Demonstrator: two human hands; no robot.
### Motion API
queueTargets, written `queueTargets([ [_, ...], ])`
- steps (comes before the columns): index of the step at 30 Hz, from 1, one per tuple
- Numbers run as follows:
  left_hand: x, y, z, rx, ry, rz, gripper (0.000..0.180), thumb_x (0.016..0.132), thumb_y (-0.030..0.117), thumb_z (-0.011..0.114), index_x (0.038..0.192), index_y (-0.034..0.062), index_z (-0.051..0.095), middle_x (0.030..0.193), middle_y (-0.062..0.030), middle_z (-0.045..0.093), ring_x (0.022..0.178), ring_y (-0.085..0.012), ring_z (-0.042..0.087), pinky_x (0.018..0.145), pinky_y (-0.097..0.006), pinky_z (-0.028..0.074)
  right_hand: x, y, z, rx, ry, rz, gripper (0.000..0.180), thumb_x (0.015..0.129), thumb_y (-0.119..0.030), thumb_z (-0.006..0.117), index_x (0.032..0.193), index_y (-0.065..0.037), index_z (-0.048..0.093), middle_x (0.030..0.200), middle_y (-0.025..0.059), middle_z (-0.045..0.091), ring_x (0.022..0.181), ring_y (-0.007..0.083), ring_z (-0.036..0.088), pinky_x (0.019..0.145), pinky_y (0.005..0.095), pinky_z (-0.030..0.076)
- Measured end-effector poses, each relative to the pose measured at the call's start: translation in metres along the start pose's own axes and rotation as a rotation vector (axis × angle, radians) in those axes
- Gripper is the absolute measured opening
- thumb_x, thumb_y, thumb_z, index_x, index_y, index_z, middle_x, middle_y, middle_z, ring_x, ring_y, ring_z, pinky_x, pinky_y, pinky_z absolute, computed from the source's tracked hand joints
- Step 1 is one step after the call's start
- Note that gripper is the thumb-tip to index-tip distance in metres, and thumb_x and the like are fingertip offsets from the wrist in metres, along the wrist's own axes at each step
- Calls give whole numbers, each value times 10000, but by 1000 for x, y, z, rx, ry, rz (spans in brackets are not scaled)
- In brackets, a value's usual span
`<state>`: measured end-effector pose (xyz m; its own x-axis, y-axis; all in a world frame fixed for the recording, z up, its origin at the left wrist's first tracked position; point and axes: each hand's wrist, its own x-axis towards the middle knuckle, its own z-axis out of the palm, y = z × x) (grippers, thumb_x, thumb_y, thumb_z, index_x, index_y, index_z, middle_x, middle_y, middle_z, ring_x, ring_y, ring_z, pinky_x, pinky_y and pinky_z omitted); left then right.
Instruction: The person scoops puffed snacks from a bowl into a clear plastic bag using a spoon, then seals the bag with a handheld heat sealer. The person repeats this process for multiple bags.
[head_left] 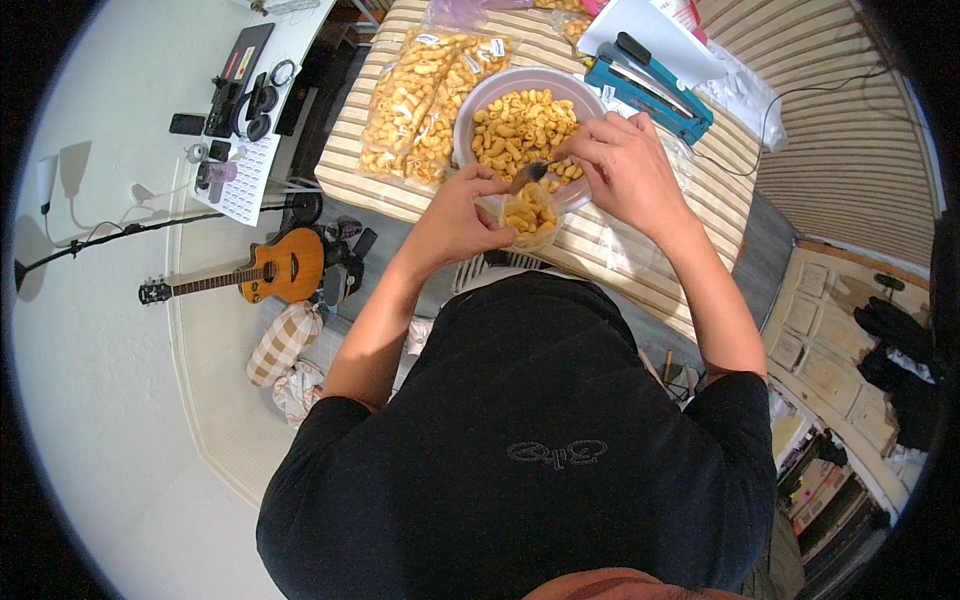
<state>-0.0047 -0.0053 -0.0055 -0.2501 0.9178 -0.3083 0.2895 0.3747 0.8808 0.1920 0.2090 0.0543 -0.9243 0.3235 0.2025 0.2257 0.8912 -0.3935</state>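
Nearest the person's dark shirt, a small clear container is partly filled with curved golden snack pieces; whether it is a cup or a pouch is hard to tell. The left hand grips its side between thumb and curled fingers, so the container sits just right of that hand and below the right hand. The right hand's fingers are bent and pinched around what looks like the handle of a dark spoon, whose head is at the container's mouth. Just beyond, a round, pale bowl holds many more of the same pieces, lying between and ahead of the hands on the striped tabletop. Farther off, left of the bowl, lie clear bags packed with golden pieces; right of it rests a teal sealer-like device.
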Motion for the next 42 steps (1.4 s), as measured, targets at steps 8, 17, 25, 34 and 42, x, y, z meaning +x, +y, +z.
queueTargets([
  [8, -3, 5, -1, -15, -47, 20, 627, 832, 78, 917, 1440, 169, 797, 1413, -119, 586, 815, -143, 766, 757, -284, 658, -2, 48, 63, -315, -71, 141, 137, 921, -133, 751, 1021, -131, 846, 1014, 73, 777, 986, 272, 752, 882, 467, 519],
  [17, -6, 7, -1, -25, -33, 28, 625, 825, 67, 907, 1433, 166, 799, 1401, -93, 590, 825, -134, 748, 764, -277, 655, -20, 80, 156, -609, -404, 166, 126, 940, -185, 732, 906, -138, 844, 982, 98, 796, 969, 264, 800, 886, 440, 579],
  [25, -7, 2, 1, -52, -25, 31, 602, 828, 82, 909, 1418, 143, 806, 1415, -116, 590, 803, -127, 749, 746, -276, 645, -29, 80, 200, -544, -407, 182, 209, 1021, -226, 675, 982, -180, 876, 993, 73, 827, 1001, 256, 806, 886, 432, 571],
  [34, -7, 8, -1, -36, -38, 14, 628, 828, 72, 900, 1440, 168, 799, 1414, -108, 582, 826, -109, 748, 757, -261, 648, -25, 90, 214, -224, -436, 291, 216, 938, -155, 743, 1128, -151, 847, 1079, 117, 840, 1054, 304, 817, 896, 485, 611],
  [42, -5, 8, -3, -51, -38, 2, 632, 825, 64, 910, 1439, 162, 798, 1402, -91, 592, 825, -106, 744, 751, -259, 647, -19, 94, 184, -71, -454, 363, 260, 915, -173, 742, 1134, -220, 875, 1076, 99, 851, 1065, 295, 805, 1005, 493, 548],
])
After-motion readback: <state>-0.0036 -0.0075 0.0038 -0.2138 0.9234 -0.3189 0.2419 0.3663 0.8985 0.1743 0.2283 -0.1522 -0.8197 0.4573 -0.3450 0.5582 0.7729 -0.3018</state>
